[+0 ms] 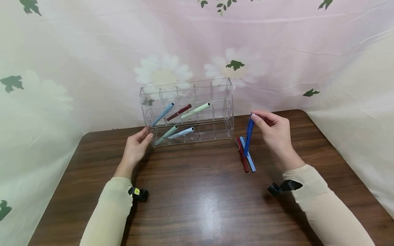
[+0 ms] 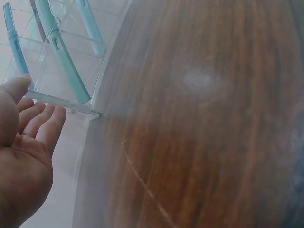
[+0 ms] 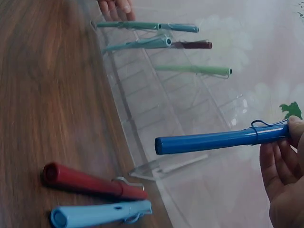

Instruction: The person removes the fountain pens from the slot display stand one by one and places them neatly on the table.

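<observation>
A clear acrylic pen rack (image 1: 215, 127) stands toward the table's back. My left hand (image 1: 136, 145) grips its left end, thumb on one side and fingers on the other. Slanting in its upper row are a blue pen (image 1: 162, 114), a dark red pen (image 1: 179, 112) and a pale green pen (image 1: 196, 110). The lower row holds a green pen (image 1: 166, 134) and a light blue pen (image 1: 182, 132). Right of the rack, my right hand (image 1: 275, 131) pinches a dark blue pen (image 3: 209, 142) by its clip end, the other end pointing down.
Below the held pen, a red pen (image 1: 242, 155) and a sky-blue pen (image 1: 250, 159) lie side by side on the brown wooden table (image 1: 184, 198). A flowered cloth (image 1: 117, 68) hangs behind the rack and along both sides.
</observation>
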Tool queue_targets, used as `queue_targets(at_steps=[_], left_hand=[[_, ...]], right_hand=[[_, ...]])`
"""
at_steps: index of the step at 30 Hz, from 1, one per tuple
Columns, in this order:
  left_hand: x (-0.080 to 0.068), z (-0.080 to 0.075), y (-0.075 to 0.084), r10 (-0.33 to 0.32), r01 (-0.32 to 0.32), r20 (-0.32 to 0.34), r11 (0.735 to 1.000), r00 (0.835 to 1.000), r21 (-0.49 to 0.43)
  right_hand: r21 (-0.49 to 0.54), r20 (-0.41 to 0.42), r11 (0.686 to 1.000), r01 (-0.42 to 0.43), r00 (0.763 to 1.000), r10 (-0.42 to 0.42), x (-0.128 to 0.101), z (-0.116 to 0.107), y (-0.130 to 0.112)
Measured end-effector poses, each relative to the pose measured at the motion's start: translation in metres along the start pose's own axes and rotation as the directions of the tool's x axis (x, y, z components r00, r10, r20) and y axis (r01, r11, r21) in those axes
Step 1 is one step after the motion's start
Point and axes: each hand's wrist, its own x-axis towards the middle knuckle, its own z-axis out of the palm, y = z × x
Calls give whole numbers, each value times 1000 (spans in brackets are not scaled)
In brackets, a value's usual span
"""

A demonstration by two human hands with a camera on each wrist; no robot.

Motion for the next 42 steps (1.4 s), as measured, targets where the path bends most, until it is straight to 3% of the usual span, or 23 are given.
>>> queue_targets(at_steps=[6, 15, 28, 36, 42], left_hand=[[-1, -2, 1, -8, 8, 2, 1000, 1000, 7], [-4, -2, 3, -13, 13, 5, 1000, 1000, -26], [-3, 0, -1, -7, 7, -2, 1000, 1000, -1], [-2, 0, -2, -2, 2, -8, 1000, 1000, 3], [0, 1, 0, -2, 2, -5, 1000, 1000, -3]], right_hand=[[-88, 17, 993, -78, 997, 80, -2, -9, 11], [-213, 54, 954, -212, 972, 228, -2, -25, 31], [-338, 184, 925, -174, 951, 247, -5, -20, 68], [-393, 247, 902, -177, 925, 289, -4, -10, 80], [-441, 254, 882, -165, 920, 299, -4, -6, 85]])
